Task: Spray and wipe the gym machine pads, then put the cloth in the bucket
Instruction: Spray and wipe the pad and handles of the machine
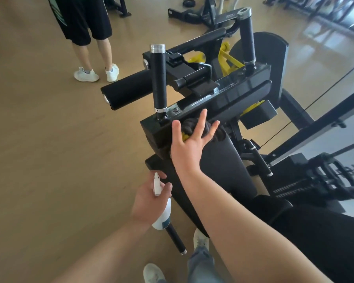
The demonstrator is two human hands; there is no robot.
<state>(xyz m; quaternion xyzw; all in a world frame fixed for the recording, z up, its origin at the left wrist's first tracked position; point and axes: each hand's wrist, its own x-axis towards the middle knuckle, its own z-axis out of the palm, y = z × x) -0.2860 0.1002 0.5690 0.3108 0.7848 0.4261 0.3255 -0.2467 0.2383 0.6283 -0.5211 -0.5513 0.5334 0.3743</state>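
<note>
Right hand [189,144]: fingers straight and spread apart, laid flat on crumpled dark grey cloth with yellow patch [189,125]. The cloth sits at the upper edge of the black padded bench [223,166] of the gym machine. Left hand [149,199]: fingers clamped round the neck of the white plastic spray bottle [161,211], held beside the bench's left edge.

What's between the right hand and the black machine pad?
A crumpled grey-and-yellow cloth, under the right hand, fingers spread, on the black machine pad. Shown in the head view.

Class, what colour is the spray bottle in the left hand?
The spray bottle is white, dark-labelled; head view.
</note>
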